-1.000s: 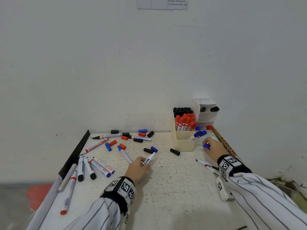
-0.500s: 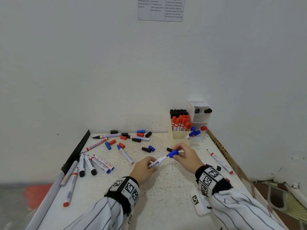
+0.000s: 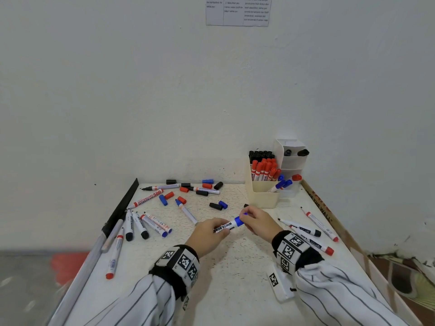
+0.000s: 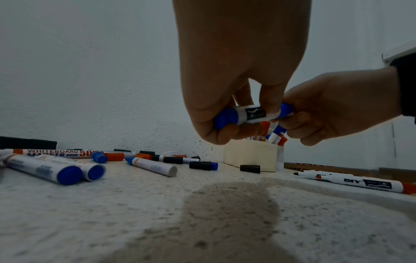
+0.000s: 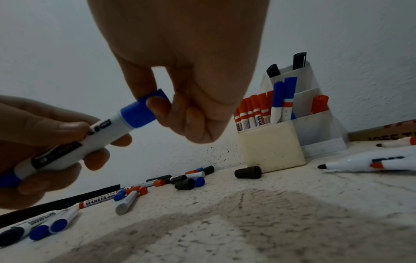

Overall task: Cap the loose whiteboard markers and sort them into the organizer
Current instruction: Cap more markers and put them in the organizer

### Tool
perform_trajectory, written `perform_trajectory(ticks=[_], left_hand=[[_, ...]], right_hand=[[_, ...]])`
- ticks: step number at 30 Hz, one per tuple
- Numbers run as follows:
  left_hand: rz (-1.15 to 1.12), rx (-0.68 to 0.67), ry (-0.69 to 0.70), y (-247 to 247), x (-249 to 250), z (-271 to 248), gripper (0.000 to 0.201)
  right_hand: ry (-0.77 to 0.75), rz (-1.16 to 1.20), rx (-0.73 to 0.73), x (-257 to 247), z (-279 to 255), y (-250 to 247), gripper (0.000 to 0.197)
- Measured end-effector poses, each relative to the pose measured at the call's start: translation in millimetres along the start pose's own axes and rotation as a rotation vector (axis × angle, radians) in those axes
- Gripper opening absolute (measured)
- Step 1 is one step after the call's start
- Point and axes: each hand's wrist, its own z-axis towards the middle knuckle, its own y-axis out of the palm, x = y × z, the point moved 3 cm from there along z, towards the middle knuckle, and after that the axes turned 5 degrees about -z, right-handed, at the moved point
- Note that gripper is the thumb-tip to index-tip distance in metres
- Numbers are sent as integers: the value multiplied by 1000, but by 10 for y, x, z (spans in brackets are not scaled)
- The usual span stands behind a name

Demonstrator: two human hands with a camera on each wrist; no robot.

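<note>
The blue marker (image 3: 229,224) was held in the air above the table (image 3: 235,278), in front of the organizer (image 3: 263,196), between the two hands. It had a white barrel with a black label and the printed word WHITEBOARD, and a blue plug at its rear end. The left hand (image 3: 207,234) had its fingers curled round the rear half of the barrel. The right hand (image 3: 259,222) pinched the blue cap (image 5: 144,109) between thumb and forefinger; the cap sat on the front end of the marker, touching the white barrel (whether it was pushed fully home, I cannot tell).

The organizer stood at the far right of the table, against the wall. Its cream front part held a bundle of red markers (image 3: 264,170) with black markers (image 3: 259,154) behind them, too crowded to count. In the clear stepped part beside it, the right wrist view showed two blue markers (image 5: 282,99), one red marker (image 5: 319,104) and two black ones (image 5: 286,65).

To the right of the hands lay four uncapped thin markers (image 3: 315,234) on the table. On the left side I counted about ten loose markers and, among them, roughly a dozen loose caps (image 3: 207,187) in black, red and blue
</note>
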Motion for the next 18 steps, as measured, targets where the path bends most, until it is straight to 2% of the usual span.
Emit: perform_trajectory(ticks=[6,8,12,18], left_hand=[[1,85,14,5,59,-1,26],[26,102,30,15,89,7,25],[52,154,69,-2,130,7,25],[249,127,137,-13,197,-26,26]], right_hand=[[76,343,3,-51,-14,37,21],[73,311,17,-65,-5,52,25],[95,72,108,-45,28,40,36],[178,137,51,-81,9,-15,31]])
